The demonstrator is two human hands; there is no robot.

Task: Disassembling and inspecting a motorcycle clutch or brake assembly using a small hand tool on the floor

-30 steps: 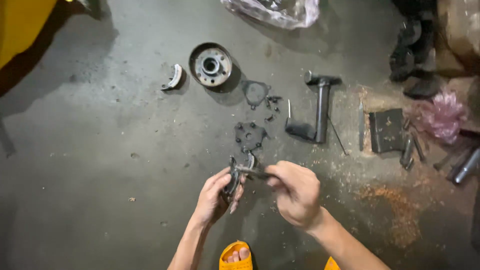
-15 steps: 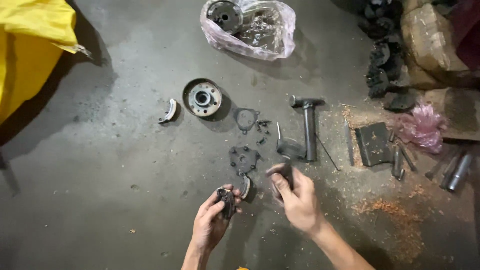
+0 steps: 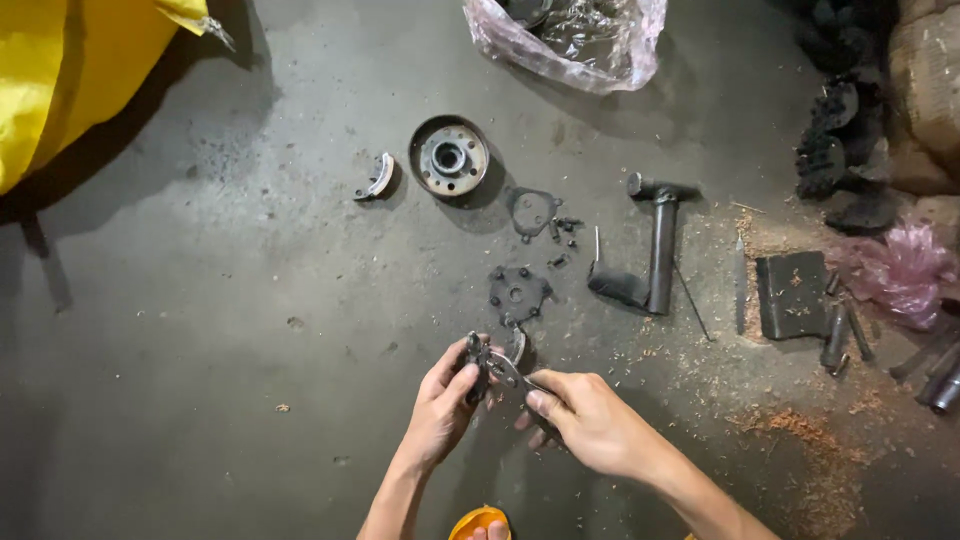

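Fingers [image 3: 462,380] of the left hand [image 3: 445,410] pinch a small dark metal part [image 3: 478,362]. Right hand [image 3: 590,420] is closed around a thin metal tool [image 3: 512,374] that touches the part. Both are near, low over the grey floor [image 3: 200,350]. Just beyond lies a flat plate with holes [image 3: 517,294]. Farther off sits a round drum [image 3: 449,156], with a hammer [image 3: 660,245] on the right.

Dull, greasy metal part [image 3: 492,366]; matt grey metal drum [image 3: 449,157] beyond it; rough, stained concrete floor [image 3: 200,330]; glossy clear plastic bag [image 3: 570,40] beyond the drum.
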